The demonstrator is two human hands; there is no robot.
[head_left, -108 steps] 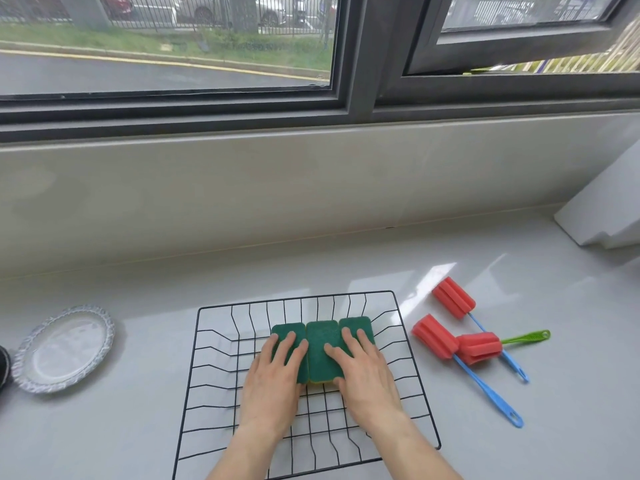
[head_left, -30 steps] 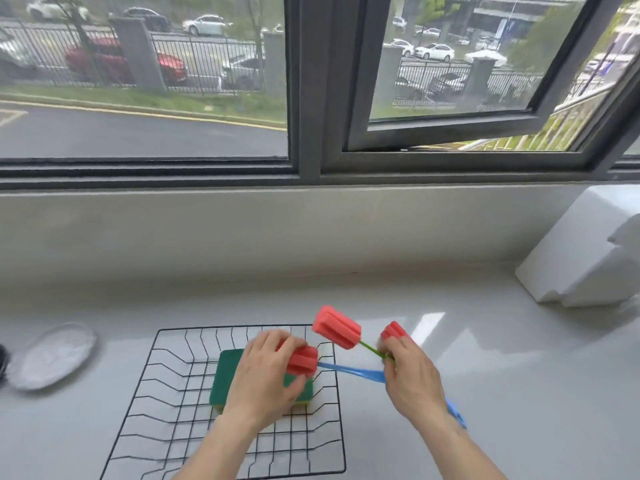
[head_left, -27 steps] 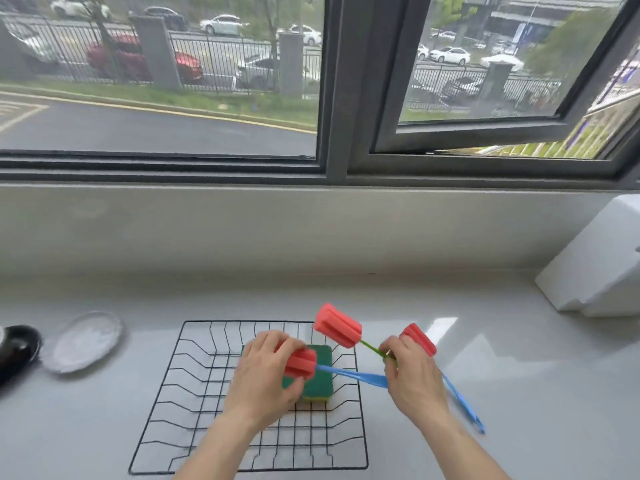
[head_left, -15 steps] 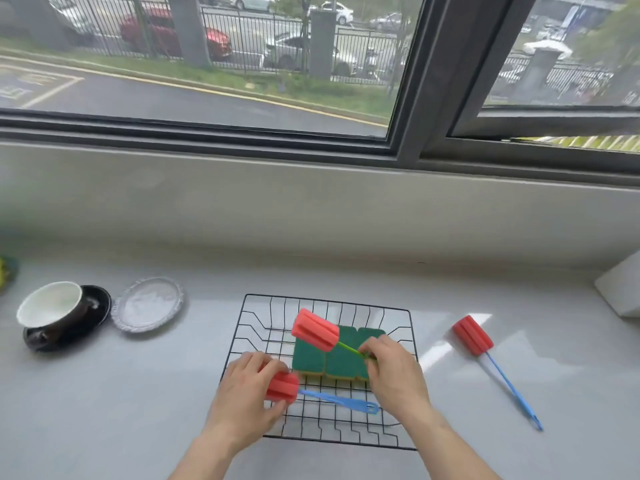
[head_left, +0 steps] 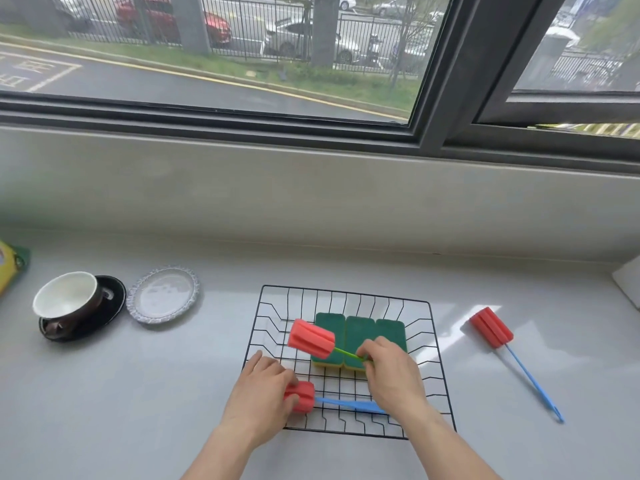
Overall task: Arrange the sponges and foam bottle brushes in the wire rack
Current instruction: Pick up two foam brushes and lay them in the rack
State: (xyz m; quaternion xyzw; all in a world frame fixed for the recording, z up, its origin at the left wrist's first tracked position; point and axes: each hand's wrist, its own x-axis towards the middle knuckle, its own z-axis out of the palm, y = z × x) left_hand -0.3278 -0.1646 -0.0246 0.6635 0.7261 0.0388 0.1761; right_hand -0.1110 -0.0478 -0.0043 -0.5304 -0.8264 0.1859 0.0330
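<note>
The rack (head_left: 347, 362) in the middle is black wire. Three sponges (head_left: 360, 332) are dark green (yellow below). The brush heads (head_left: 311, 339) are red, with blue or green handles. At the left, a white cup (head_left: 66, 296) stands on a black saucer (head_left: 86, 315).

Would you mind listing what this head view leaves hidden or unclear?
- Green brush handle: its end is covered by the right hand.
- Yellow packet: cut off by the left edge; print unreadable.
- White block: cut off by the right edge.
- Saucer: partly hidden under the tilted cup.
</note>
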